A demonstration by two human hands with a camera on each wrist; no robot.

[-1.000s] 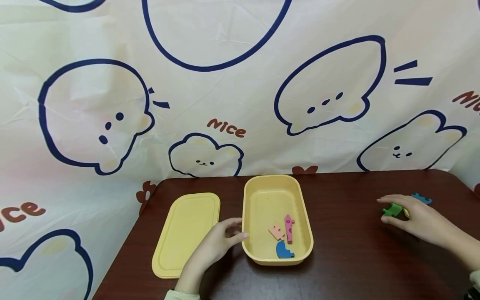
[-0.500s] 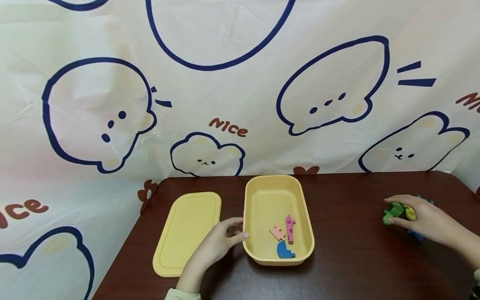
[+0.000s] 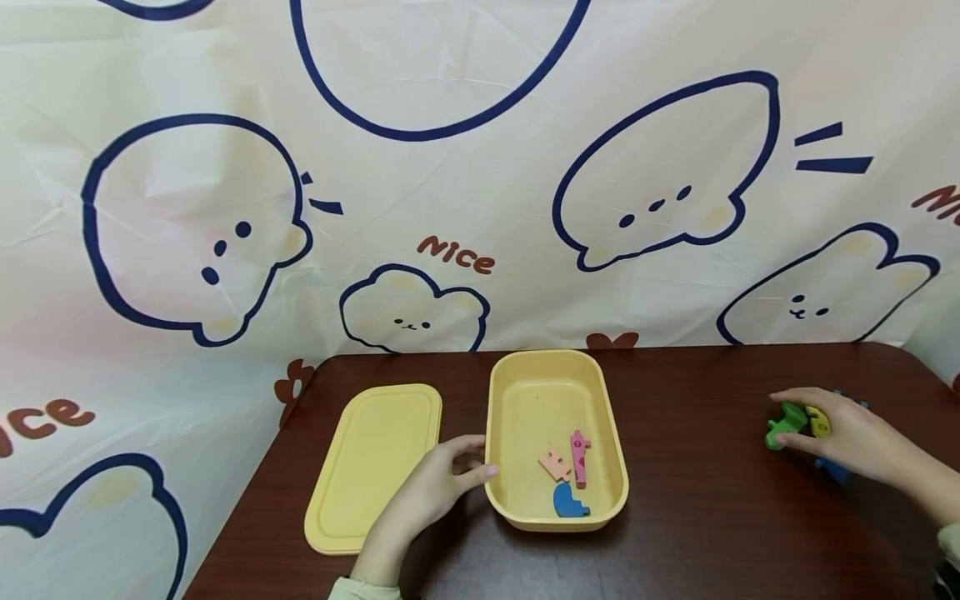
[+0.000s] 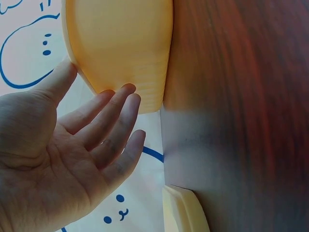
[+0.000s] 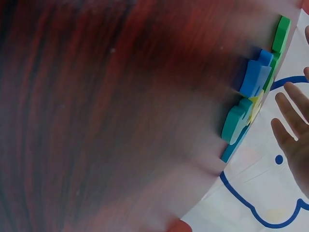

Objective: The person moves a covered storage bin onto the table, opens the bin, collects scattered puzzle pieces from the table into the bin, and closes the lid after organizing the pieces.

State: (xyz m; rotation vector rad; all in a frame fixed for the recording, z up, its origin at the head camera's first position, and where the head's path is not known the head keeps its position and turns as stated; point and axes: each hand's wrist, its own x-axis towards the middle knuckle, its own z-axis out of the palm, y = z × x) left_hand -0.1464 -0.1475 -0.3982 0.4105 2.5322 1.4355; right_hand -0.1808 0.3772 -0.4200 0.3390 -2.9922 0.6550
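My left hand (image 3: 435,487) is at the left side of a yellow plastic box (image 3: 618,467). In the left wrist view its thumb meets the rim and its fairly straight fingertips rest against the outer wall. Inside the box lie a pink giraffe-shaped piece (image 3: 579,458), a peach piece (image 3: 553,463) and a blue piece (image 3: 570,502). My right hand (image 3: 847,429) hovers over several pieces: green (image 3: 783,427), yellow (image 3: 820,421) and blue (image 3: 834,472). The right wrist view shows its fingers (image 5: 289,113) apart from them, with a teal piece (image 5: 235,123) there too.
A yellow lid (image 3: 375,467) lies flat on the dark wooden table (image 3: 697,500), left of the box. Behind the table hangs a pale cloth (image 3: 525,208) with cartoon outlines.
My right hand has shifted slightly right over the pieces, showing more of the green and yellow ones and a blue one under the wrist. My left hand has stayed at the box.
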